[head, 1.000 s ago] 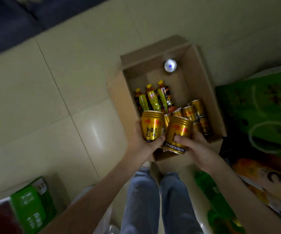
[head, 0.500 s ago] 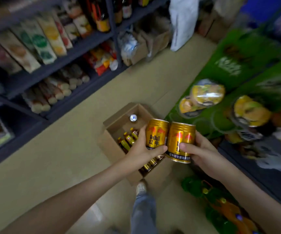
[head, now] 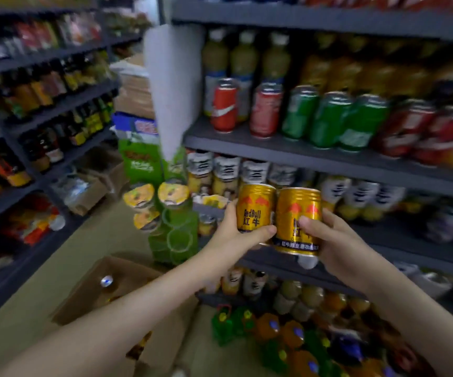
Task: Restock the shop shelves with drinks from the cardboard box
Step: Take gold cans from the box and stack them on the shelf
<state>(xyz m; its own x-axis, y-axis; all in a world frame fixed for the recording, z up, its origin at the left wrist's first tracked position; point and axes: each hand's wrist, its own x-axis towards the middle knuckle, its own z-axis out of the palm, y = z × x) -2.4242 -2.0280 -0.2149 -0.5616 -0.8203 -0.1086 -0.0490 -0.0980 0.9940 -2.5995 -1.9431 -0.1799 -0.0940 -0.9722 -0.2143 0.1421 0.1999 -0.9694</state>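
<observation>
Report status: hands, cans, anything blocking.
Left hand grips gold metal Red Bull can; right hand grips second gold can. Cans side by side, before dark grey shelf. White-labelled bottles fill that shelf.

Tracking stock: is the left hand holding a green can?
No, the left hand grips a gold metal Red Bull can; the green cans stand on the dark shelf.

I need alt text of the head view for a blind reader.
The left hand holds a gold metal can, the right hand a second gold metal can, before dark drink shelves; a brown cardboard box stands below.
</observation>
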